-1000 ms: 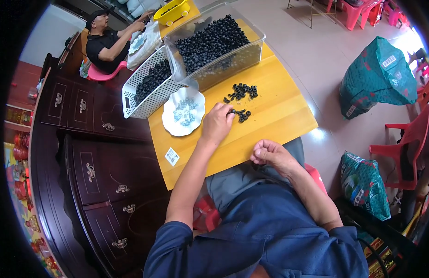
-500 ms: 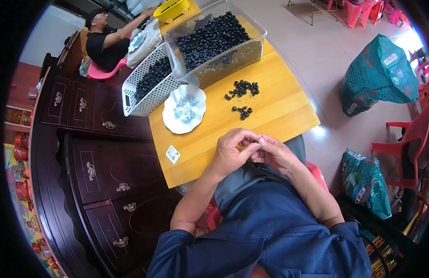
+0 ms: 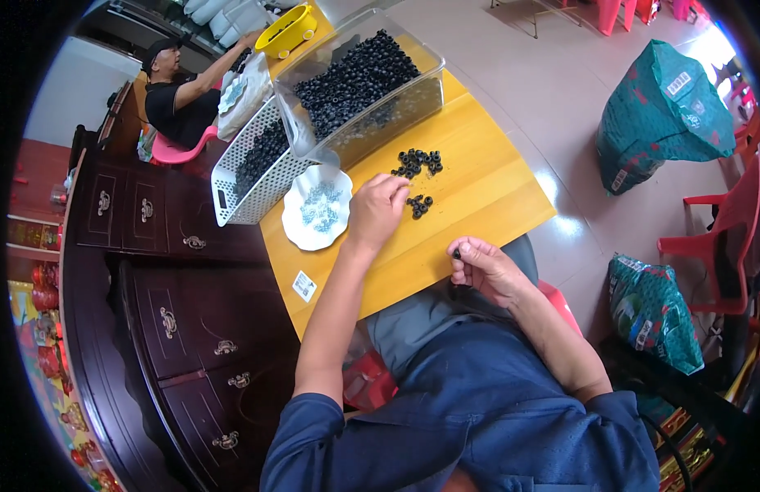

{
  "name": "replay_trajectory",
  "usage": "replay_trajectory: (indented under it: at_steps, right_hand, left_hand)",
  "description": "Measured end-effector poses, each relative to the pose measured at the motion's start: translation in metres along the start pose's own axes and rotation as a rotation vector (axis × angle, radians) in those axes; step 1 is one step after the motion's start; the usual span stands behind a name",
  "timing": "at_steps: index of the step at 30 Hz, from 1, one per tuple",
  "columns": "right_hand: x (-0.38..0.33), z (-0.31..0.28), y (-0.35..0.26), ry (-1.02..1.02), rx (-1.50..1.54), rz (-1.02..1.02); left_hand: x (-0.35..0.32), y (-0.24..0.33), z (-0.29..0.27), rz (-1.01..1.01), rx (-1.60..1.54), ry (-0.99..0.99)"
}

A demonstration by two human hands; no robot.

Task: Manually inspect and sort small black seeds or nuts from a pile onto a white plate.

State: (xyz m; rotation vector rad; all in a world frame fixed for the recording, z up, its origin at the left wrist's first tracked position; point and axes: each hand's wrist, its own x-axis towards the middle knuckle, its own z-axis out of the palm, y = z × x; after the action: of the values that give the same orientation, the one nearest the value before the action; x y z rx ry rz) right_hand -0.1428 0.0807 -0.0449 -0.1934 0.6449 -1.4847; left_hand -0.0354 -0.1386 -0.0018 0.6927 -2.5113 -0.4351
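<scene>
My left hand reaches out over the yellow tabletop, fingers curled down next to a small cluster of black rings. A larger heap of black rings lies just beyond it. A white plate with pale small parts sits to the left of that hand. My right hand stays near the table's front edge above my lap, fingers pinched on a small black ring.
A clear plastic bin full of black rings and a white perforated basket stand at the table's far end. Another person sits beyond them. A dark wooden cabinet flanks the left; green sacks and red chairs are on the right.
My left hand left my right hand at the table edge and reached forward again to the small cluster of rings. The right hand stayed near my lap.
</scene>
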Motion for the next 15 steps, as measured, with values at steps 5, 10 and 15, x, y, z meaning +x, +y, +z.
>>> replay_trajectory:
  at_steps: [5, 10, 15]
  right_hand:
    - [-0.001, -0.008, 0.001, 0.002, 0.041, -0.041]
    - [-0.001, -0.013, 0.0, 0.006, 0.063, -0.058]
    - [-0.001, -0.009, -0.004, 0.025, 0.099, -0.069]
  left_hand:
    - [0.017, -0.017, 0.012, 0.051, 0.082, -0.143]
    - [0.024, -0.022, 0.02, 0.116, 0.147, -0.236]
    - [0.027, -0.018, 0.017, 0.173, 0.271, -0.22]
